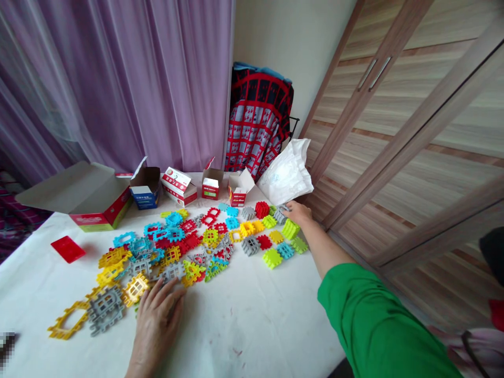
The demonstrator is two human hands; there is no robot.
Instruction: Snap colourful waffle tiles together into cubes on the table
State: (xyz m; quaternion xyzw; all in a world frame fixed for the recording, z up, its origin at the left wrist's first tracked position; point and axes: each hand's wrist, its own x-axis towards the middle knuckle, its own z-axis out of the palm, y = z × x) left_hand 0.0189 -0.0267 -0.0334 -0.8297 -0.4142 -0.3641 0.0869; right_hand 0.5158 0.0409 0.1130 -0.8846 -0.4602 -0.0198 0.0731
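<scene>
Head view: left hand [155, 320] low on the table, fingers [169, 296] spread and released, at the near edge of the heap of interlocking waffle blocks [189, 247] on the white table [271, 331]. Right hand [299, 212], green sleeve [370, 320], out at the far side, curled by a grey block [280, 215], just under a white plastic bag [285, 176] (grip unclear). Most blocks lie loose and unsorted; open cardboard boxes [145, 188] line the back edge. Bare table lies right of the heap; wardrobe doors [394, 131] close that side.
</scene>
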